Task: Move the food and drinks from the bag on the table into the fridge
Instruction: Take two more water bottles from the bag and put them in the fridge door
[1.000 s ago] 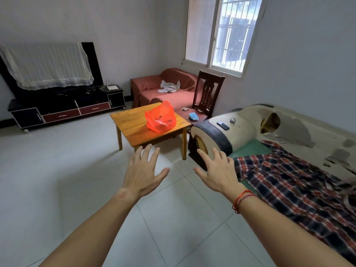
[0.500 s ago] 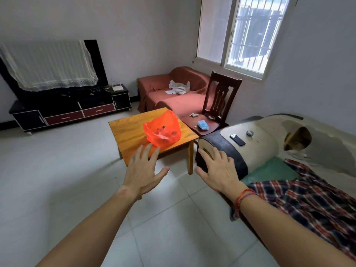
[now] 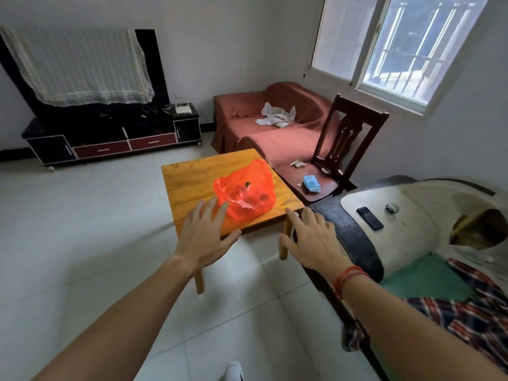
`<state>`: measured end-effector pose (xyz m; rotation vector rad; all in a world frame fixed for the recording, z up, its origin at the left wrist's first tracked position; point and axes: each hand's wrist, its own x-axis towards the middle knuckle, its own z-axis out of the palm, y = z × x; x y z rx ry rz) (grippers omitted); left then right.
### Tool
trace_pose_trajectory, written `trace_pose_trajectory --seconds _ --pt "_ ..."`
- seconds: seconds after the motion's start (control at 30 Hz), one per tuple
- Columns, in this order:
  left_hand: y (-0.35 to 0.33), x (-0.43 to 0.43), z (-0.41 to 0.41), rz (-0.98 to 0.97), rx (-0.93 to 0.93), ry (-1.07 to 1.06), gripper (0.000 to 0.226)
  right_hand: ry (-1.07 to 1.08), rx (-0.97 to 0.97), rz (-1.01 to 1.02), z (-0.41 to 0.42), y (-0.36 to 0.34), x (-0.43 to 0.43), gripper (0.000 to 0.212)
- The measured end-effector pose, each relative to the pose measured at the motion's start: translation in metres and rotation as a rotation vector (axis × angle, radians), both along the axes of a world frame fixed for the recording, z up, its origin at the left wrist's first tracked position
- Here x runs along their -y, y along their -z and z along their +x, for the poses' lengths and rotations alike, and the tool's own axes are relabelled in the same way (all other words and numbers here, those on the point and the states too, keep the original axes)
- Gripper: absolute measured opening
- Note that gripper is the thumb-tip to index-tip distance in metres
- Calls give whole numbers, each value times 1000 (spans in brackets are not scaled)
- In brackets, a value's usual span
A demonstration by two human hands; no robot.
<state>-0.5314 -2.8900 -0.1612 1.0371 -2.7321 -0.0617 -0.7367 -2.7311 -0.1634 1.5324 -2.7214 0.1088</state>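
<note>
A translucent red plastic bag point(image 3: 247, 192) sits on a small wooden table point(image 3: 189, 182) in the middle of the room, with a bottle cap and other items dimly visible inside. My left hand point(image 3: 204, 233) is stretched out with fingers spread, its fingertips just short of the bag's near left side. My right hand point(image 3: 310, 239) is also spread and empty, off the table's near right corner. No fridge is in view.
A dark wooden chair point(image 3: 338, 158) with a blue packet stands right of the table. A red-covered sofa point(image 3: 264, 125) lies behind. A worn couch point(image 3: 406, 215) with a phone and plaid cloth fills the right. A TV cabinet point(image 3: 110, 138) lines the far wall.
I have walked toward the table; the bag and table now lie much closer. Both hands stay outstretched and spread, and now reach the table's near edge.
</note>
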Motion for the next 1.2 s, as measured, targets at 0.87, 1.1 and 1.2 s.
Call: trace_pose_trajectory --seconds 0.87,1.1,1.2 --pt "79 273 -200 218 71 -71 85 -92 82 142 -199 58 309 79" --pt "115 318 -256 315 107 -145 76 -181 145 241 -255 84 372 80" --pt "130 326 -272 381 129 -153 77 -198 164 266 -268 94 386 79"
